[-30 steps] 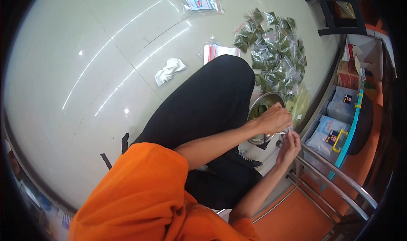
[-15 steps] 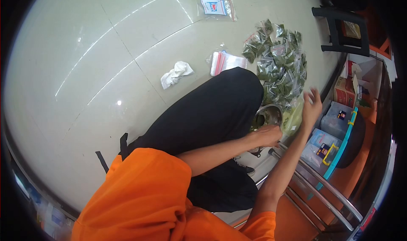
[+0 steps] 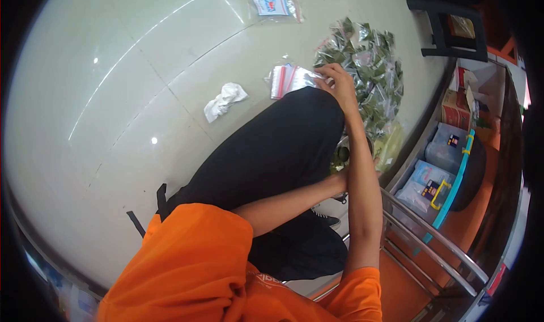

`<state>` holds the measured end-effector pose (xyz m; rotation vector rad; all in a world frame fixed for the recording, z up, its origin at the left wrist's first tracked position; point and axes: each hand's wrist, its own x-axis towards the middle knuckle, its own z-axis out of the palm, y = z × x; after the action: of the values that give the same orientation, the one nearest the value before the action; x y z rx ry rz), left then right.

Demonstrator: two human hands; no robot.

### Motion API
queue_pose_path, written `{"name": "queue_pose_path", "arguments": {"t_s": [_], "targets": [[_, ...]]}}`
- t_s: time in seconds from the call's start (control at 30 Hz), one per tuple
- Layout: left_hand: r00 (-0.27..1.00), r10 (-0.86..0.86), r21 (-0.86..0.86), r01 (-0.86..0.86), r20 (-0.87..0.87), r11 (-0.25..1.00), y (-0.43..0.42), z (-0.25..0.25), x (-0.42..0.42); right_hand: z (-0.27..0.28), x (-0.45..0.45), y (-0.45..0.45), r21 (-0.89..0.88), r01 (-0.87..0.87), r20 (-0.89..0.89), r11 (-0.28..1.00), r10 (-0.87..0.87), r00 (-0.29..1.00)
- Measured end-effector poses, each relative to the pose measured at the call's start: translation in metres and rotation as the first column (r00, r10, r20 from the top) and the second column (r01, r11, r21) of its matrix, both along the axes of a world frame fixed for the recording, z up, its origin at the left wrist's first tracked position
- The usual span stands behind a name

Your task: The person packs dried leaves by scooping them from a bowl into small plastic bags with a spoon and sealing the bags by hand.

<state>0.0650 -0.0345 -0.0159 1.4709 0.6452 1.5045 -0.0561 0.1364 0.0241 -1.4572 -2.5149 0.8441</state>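
Observation:
My right hand (image 3: 339, 87) reaches past my raised knee to a stack of clear zip bags (image 3: 299, 79) with red seal strips. Its thumb and fingers pinch the right edge of a bag there. My left hand (image 3: 340, 181) is low beside a metal bowl (image 3: 371, 145), mostly behind my right forearm, so its fingers are hidden. Dark green bits show in the bowl. Behind the right hand lies a heap of small clear bags (image 3: 374, 78) filled with something green. A yellowish-green plastic bag (image 3: 389, 149) rests against the bowl's right side.
A crumpled white tissue (image 3: 225, 101) and a clear bag with a printed label (image 3: 273, 6) lie on the tiled floor. At right are metal rails (image 3: 436, 237), clear plastic boxes (image 3: 425, 180), a cardboard box (image 3: 456, 109) and a dark stool (image 3: 447, 27).
My right hand has swung from beside the bowl up and left to the zip bags, and the stack looks more spread. The left hand stays by the bowl, now behind the right forearm.

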Motion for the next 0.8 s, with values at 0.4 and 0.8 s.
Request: {"name": "queue_pose_path", "arguments": {"t_s": [0.4, 0.8], "targets": [[0.914, -0.224, -0.348, 0.343, 0.338, 0.873, 0.01, -0.009, 0.006, 0.001, 0.009, 0.0, -0.261, 0.173, -0.267, 0.95, -0.243, 0.932], [0.99, 0.137, -0.251, -0.139, -0.025, 0.958, 0.019, 0.014, -0.018, 0.007, 0.002, -0.014, 0.043, 0.018, -0.007, 0.999, -0.017, 1.0]]}}
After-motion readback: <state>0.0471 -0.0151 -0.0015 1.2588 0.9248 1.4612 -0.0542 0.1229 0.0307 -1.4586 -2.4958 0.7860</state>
